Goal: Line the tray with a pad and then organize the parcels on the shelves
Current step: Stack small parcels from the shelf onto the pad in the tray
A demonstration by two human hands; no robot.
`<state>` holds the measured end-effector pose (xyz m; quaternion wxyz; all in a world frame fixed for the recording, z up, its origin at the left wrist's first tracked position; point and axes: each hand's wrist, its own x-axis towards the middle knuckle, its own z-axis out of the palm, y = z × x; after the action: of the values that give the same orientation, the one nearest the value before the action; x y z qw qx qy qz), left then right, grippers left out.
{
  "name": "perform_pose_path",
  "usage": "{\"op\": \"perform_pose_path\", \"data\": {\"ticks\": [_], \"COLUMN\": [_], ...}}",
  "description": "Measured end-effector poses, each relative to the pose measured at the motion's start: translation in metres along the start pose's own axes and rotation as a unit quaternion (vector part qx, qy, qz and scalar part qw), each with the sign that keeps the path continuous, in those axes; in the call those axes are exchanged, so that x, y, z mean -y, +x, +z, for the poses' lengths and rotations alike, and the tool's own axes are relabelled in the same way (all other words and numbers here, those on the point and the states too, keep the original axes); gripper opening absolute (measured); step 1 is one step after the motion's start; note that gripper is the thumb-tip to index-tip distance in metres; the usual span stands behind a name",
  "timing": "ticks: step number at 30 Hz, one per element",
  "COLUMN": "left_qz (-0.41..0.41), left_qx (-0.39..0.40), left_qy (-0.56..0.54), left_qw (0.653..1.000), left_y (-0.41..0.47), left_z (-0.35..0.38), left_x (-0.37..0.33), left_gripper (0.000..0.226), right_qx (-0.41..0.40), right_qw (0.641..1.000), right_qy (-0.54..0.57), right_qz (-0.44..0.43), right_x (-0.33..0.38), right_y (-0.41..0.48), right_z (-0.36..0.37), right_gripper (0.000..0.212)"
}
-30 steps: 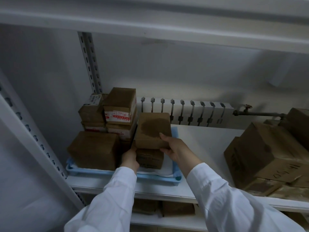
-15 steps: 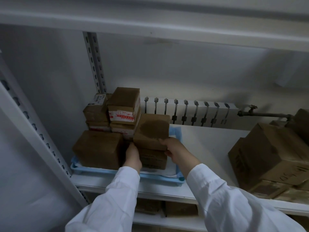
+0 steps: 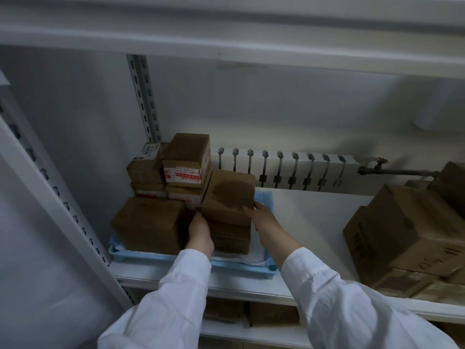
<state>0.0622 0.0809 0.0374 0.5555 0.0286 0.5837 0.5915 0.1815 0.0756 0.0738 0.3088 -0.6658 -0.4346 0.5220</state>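
Note:
A light blue tray (image 3: pixel 241 267) lined with a white-and-blue pad (image 3: pixel 265 199) sits at the left of the middle shelf (image 3: pixel 314 217). Several brown parcels fill it. A stained brown parcel (image 3: pixel 230 195) rests on top of a lower parcel (image 3: pixel 232 239) at the tray's right side. My left hand (image 3: pixel 200 234) grips the stained parcel's lower left corner. My right hand (image 3: pixel 264 219) holds its right front edge. A large parcel (image 3: pixel 151 224) stands front left, with taller stacks (image 3: pixel 187 163) behind it.
Large brown boxes (image 3: pixel 412 230) are piled at the shelf's right end. A white radiator (image 3: pixel 281 170) with a pipe and valve (image 3: pixel 380 163) runs along the back wall. A slotted upright (image 3: pixel 144 96) rises behind the tray. More parcels (image 3: pixel 274 316) lie on the shelf below.
The stained parcel has moved slightly back and settled squarely onto the lower parcel. Both hands stay on its sides. The camera has shifted a little.

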Motion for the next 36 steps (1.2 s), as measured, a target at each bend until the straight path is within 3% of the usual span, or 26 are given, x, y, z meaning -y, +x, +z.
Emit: {"op": "perform_pose_path", "data": {"ticks": [5,9,12,14,18,24,28,32,36], "left_qz": [0.008,0.014,0.015,0.025,0.108,0.275,0.353,0.297,0.250], "left_qx": [0.007,-0.003,-0.038,-0.085,-0.133,-0.127,-0.043,0.120,0.204], "left_qy": [0.014,0.029,0.076,0.132,0.165,0.155,0.095,0.085,0.137], "left_qw": [1.000,0.999,0.996,0.987,0.971,0.940,0.930,0.944,0.937], "left_y": [-0.008,-0.014,-0.010,-0.017,-0.040,-0.072,-0.099,-0.125,-0.145], "left_z": [-0.001,-0.002,-0.001,0.003,0.017,0.041,0.062,0.083,0.110], "left_x": [0.001,0.002,0.005,0.005,0.004,0.015,0.027,0.048,0.080], "left_gripper": [0.045,0.046,0.060,0.068,0.063,0.061,0.037,0.014,0.023], "right_qx": [0.009,0.012,-0.015,-0.026,-0.050,-0.063,-0.089,-0.181,-0.278], "right_qw": [1.000,1.000,0.999,0.998,0.996,0.991,0.982,0.957,0.925], "right_qy": [0.002,0.004,0.035,0.057,0.075,0.114,0.132,0.115,0.080], "right_qz": [-0.016,-0.009,0.005,0.003,-0.020,-0.030,-0.106,-0.194,-0.247], "right_x": [0.000,0.000,-0.002,-0.001,0.002,0.002,-0.004,-0.015,-0.022], "right_y": [-0.005,-0.008,-0.009,-0.012,-0.018,-0.033,-0.050,-0.063,-0.081], "right_z": [0.001,-0.006,-0.012,-0.020,-0.039,-0.063,-0.088,-0.120,-0.162], "right_gripper": [0.035,0.040,0.051,0.047,0.037,0.029,0.014,0.016,0.018]}}
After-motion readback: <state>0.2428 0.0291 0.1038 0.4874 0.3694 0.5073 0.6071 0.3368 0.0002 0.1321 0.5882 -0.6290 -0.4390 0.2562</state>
